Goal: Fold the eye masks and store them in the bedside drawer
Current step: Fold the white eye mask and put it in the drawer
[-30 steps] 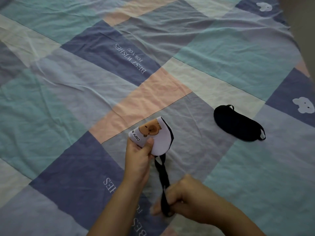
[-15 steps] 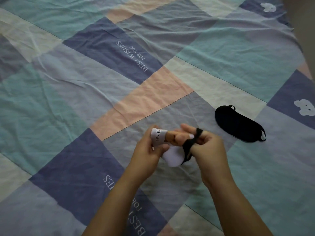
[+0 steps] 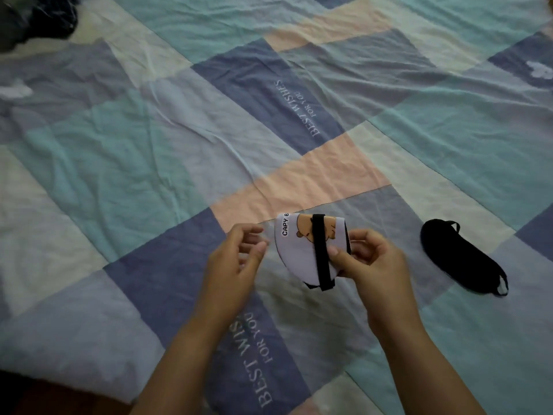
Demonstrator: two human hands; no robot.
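Note:
A white eye mask with a cartoon print and the letters "CAPY B" is folded in half, and its black strap runs vertically around it. My right hand pinches its right edge, thumb on the strap. My left hand hovers just left of the mask with fingers apart, touching nothing. A black eye mask lies flat on the bed to the right, unfolded, its loops showing at both ends. No drawer is in view.
A wrinkled patchwork bedsheet in teal, blue, cream and peach, printed "BEST WISHES FOR YOU", fills the view. A dark bundle sits at the far top left corner.
The strap, loose and hanging a second ago, has been wrapped around the folded white mask. The mask passed from my left hand to my right; my left hand let go.

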